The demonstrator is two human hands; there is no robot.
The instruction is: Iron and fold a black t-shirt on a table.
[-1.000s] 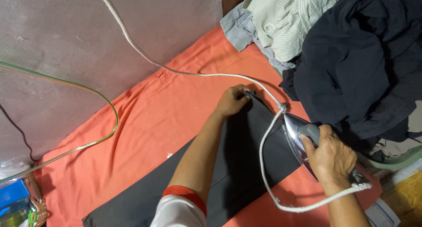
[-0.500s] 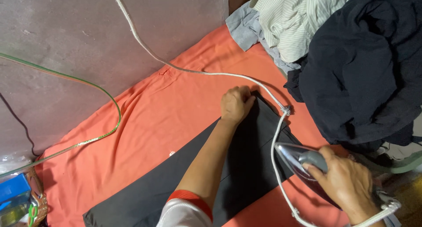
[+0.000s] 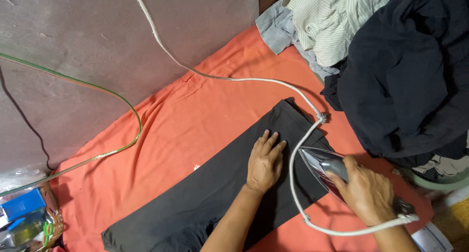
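Note:
A dark grey garment (image 3: 210,193) lies flat and stretched along the orange cloth (image 3: 195,120). My left hand (image 3: 265,160) rests palm down on it, fingers spread, near its far end. My right hand (image 3: 365,191) grips the handle of a silver clothes iron (image 3: 320,163), whose tip stands on the garment's right edge. The iron's white cord (image 3: 293,181) loops between both hands and runs off up the wall.
A pile of dark navy clothes (image 3: 405,76) and a striped light shirt (image 3: 332,22) sit at the right. A green hose (image 3: 122,100) curves over the grey wall. Blue and green items (image 3: 24,218) lie at the lower left.
My left hand has slid back from the garment's far end and flattened with fingers spread. My right hand has drawn the iron toward me along the garment's right edge.

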